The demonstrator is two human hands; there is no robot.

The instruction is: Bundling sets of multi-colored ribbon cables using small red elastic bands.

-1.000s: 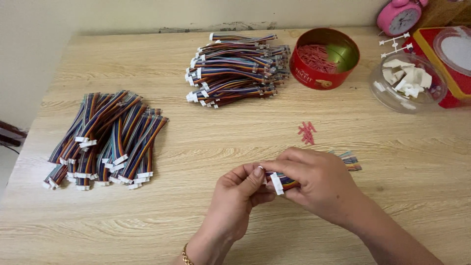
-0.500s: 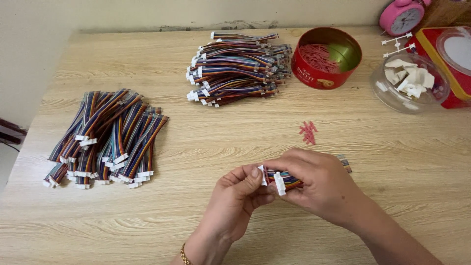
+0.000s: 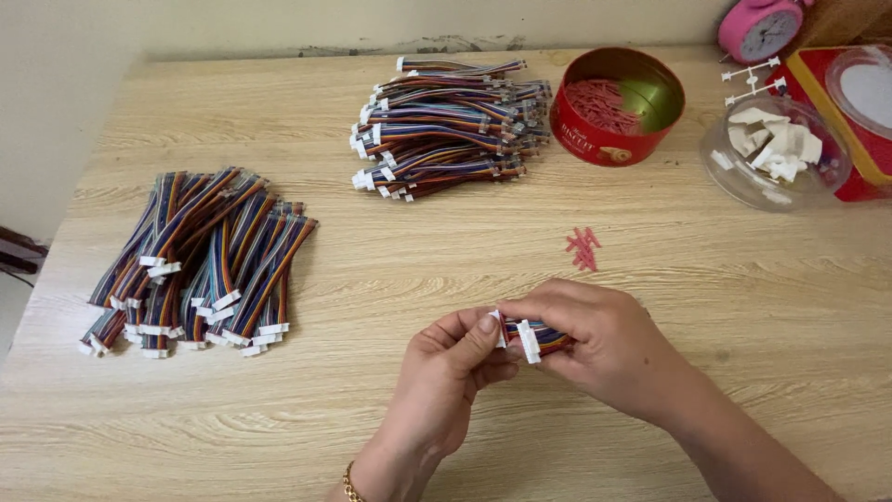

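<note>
Fingers [image 3: 483,327] of both hands pinch a striped cable bundle [image 3: 539,336] near the red tin [image 3: 617,104].

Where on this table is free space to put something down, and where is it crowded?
Free: light wooden table between left pile of multicoloured ribbon cables and small red scraps; also front-left corner. Crowded: back-right, round red tin, clear plastic bowl.

A: Any room around there?

B: Yep, bare wooden table [image 3: 650,418] up front. Striped ribbon-cable pile [image 3: 200,260] blocks the left, another cable heap [image 3: 451,125] and red round tin [image 3: 616,105] behind.
</note>
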